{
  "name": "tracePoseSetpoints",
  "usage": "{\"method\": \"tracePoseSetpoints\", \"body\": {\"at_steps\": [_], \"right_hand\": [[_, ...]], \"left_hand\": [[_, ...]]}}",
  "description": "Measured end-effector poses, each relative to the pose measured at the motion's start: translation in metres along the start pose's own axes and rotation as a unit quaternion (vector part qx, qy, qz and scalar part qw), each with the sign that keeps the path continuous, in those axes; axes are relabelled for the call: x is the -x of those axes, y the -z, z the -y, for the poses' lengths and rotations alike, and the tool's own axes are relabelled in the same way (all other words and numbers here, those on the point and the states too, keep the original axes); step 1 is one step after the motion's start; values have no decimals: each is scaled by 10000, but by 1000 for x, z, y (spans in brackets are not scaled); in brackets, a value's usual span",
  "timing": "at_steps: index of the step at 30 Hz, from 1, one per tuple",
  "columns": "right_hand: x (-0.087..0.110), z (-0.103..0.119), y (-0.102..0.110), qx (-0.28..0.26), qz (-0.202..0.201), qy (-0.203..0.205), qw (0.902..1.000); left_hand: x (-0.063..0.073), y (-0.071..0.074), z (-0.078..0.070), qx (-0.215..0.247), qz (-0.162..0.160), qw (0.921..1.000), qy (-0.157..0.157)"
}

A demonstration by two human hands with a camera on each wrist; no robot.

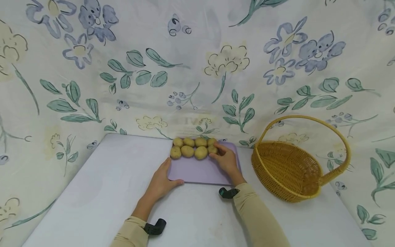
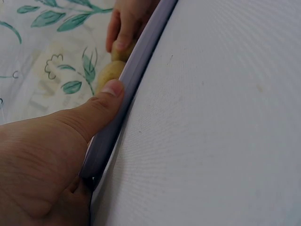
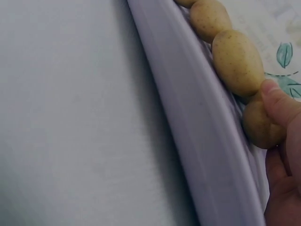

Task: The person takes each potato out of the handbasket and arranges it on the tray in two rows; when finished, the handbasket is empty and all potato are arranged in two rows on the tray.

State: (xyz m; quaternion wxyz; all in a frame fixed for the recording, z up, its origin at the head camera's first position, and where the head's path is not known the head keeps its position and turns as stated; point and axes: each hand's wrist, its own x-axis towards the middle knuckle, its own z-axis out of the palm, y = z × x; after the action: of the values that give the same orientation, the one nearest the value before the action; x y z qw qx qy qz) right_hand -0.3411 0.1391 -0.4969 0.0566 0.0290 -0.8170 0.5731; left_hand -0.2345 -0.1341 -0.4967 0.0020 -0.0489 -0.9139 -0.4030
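Several yellow potatoes (image 1: 201, 152) lie in two rows along the back of a lilac tray (image 1: 197, 173). At the tray's front left corner my left hand (image 1: 161, 181) grips the rim, its thumb (image 2: 106, 101) over the front edge and its fingers along the left side. My right hand (image 1: 227, 160) reaches over the tray's right part and pinches the potato (image 1: 212, 149) at the right end of the front row. In the right wrist view that potato (image 3: 261, 125) sits between thumb and fingers, beside another potato (image 3: 237, 63). The fingers partly cover the potatoes at that end.
An oval wicker basket (image 1: 285, 176) with a tall handle stands right of the tray, tilted toward me. Both stand on a white table (image 1: 191, 212). Flower-patterned cloth (image 1: 191, 75) rises behind the table and at its sides. Each wrist wears a black device (image 1: 155, 227).
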Motion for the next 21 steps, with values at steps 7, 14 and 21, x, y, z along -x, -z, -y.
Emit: {"method": "tracePoseSetpoints", "body": {"at_steps": [7, 14, 21], "right_hand": [[6, -1, 2, 93, -27, 15, 10000], [7, 0, 5, 23, 41, 148, 9999], [6, 5, 8, 113, 101, 235, 9996]], "left_hand": [[6, -3, 0, 90, 87, 9999, 90], [4, -2, -2, 12, 87, 10000, 44], [3, 0, -4, 36, 55, 10000, 38]]}}
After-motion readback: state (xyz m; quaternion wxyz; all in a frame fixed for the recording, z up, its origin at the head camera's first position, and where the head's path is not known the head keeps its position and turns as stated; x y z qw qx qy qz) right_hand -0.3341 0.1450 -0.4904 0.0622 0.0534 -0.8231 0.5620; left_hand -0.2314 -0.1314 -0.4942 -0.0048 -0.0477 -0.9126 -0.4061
